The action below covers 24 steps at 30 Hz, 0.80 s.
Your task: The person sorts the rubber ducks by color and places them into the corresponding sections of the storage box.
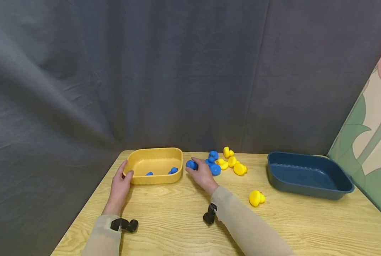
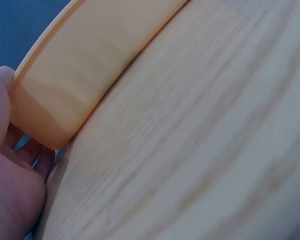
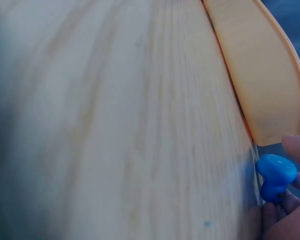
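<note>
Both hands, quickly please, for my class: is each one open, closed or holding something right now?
Left hand: holding the yellow tub by its left end.
Right hand: holding a blue duck.

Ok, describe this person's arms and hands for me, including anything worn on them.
The left sleeve and right sleeve are long, plain and pale beige, ending near the wrists. Each carries a small black piece with a rounded end: the left wrist device and the right wrist device. The left hand and right hand wear no gloves. No cables or printed markings show.
</note>
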{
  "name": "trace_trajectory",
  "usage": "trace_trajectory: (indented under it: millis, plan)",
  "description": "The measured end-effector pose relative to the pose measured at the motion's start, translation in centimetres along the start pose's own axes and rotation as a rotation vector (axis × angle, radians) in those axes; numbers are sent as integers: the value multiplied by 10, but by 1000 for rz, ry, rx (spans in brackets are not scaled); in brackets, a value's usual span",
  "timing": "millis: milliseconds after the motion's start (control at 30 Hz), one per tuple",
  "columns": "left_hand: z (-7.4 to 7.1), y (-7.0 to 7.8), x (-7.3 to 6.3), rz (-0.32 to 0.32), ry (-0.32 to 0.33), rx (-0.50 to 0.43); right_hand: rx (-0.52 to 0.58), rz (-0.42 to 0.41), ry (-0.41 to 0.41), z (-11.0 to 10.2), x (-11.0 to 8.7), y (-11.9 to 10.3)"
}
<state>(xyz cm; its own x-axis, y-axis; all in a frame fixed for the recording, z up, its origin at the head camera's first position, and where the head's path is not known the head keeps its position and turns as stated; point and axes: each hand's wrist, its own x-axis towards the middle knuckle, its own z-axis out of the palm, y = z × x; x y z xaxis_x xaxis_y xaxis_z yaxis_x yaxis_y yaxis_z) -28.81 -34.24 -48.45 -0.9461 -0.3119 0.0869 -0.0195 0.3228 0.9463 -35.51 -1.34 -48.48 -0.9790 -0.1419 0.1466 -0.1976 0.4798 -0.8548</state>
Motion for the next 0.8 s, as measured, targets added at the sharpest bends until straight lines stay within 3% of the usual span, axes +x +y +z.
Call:
trace_trajectory:
  millis: [800]
  plan:
    - [0,-2,2,8,-1,-5,-29,-24,-6,-2,-5,1]
